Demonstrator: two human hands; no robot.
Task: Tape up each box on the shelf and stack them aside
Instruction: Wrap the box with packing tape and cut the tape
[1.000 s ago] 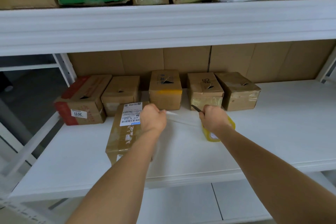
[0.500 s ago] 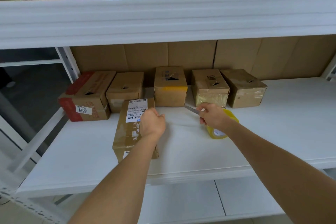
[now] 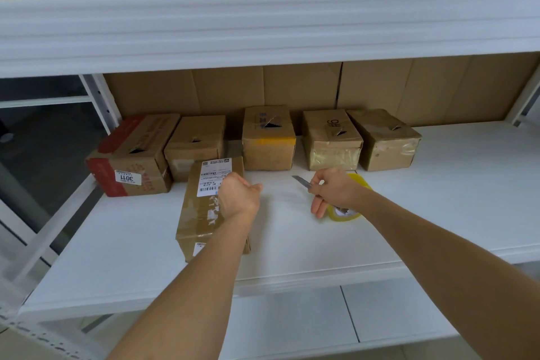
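**Two hands working over a labelled box on the white shelf**

The left hand [image 3: 238, 196] is hovering in a loose fist over the near box [image 3: 204, 213], fingers curled; whether it is pinching anything cannot be told. That box is lying lengthwise on the white shelf [image 3: 438, 213], a white shipping label [image 3: 214, 177] showing on its far end, just in front of the back row.

The right hand [image 3: 333, 191] is gripping a utility knife [image 3: 302, 182], its grey blade pointing left and away, while the lower fingers are hanging down straighter. Directly behind and under this hand a yellow tape roll [image 3: 344, 213] is sitting on the shelf.

Along the far side, five boxes are standing in a row against a cardboard backing: a red-edged box [image 3: 131, 155] at far left, then a plain box [image 3: 195, 146], a box with a yellow strip [image 3: 268, 140], a box with shiny tape on its front [image 3: 331, 140], and a box at the right end [image 3: 385, 140]. Each is showing a small torn opening on top.
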